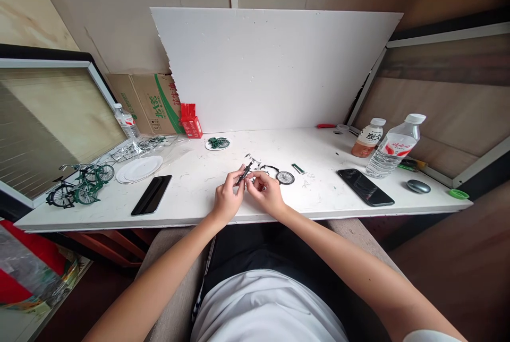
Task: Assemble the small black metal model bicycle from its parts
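Observation:
Above the table's front edge, my left hand [228, 194] pinches a slim black model bicycle part [244, 172] between thumb and fingers. My right hand [266, 192] meets it from the other side, its thumb and forefinger pressed together at the part; anything small between them is hidden. Just beyond the fingers lie a tiny handlebar piece [253, 159] and other small parts. A spoked wheel [286, 177] rests beside my right hand, near a curved black piece [271, 167]. Farther right is a short dark green strip [297, 168].
Finished-looking toy bicycles [82, 185] stand at left, near white plates [139, 169] and a phone [152, 195]. A small dish [218, 143] holds green parts. At right are another phone [365, 187], a water bottle [394, 148], a drink bottle [367, 139] and a mouse [418, 186].

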### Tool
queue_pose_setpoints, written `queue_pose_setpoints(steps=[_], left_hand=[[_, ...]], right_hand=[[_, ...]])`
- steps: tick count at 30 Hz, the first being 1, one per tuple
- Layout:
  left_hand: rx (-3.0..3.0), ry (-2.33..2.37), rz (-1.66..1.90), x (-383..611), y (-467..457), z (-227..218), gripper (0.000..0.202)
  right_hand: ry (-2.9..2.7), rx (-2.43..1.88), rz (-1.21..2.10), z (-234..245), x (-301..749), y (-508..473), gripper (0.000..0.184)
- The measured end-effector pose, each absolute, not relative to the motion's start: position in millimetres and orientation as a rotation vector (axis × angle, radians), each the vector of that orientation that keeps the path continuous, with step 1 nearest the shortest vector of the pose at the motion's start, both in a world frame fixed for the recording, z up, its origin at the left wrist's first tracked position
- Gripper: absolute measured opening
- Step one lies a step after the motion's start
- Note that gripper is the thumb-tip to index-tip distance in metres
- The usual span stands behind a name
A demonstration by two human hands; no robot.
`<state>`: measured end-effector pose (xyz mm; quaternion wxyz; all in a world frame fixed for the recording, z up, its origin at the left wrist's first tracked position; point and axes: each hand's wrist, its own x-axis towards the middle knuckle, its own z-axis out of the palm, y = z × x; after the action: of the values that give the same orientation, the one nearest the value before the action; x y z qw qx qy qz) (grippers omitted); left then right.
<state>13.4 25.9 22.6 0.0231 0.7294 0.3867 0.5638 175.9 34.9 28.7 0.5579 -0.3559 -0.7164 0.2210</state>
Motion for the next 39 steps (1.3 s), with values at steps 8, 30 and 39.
queue_pose_setpoints(steps=[8,30,39], left_hand=[[2.242,1.181,1.719,12.6,28.0,21.0,0.028],[2.285,1.167,1.704,12.1,30.9,17.8,0.031],[2.345,1.144,1.732,12.8,30.5,19.4,0.036]], right_hand=[[-1.708,-0.839,0.534,28.0,176.6,35.2,0.021],[-1.657,-0.841,0.634,32.8,176.3,36.8,0.017],[-1.681,-0.859,0.647,35.1,176.3,34.9,0.017]])
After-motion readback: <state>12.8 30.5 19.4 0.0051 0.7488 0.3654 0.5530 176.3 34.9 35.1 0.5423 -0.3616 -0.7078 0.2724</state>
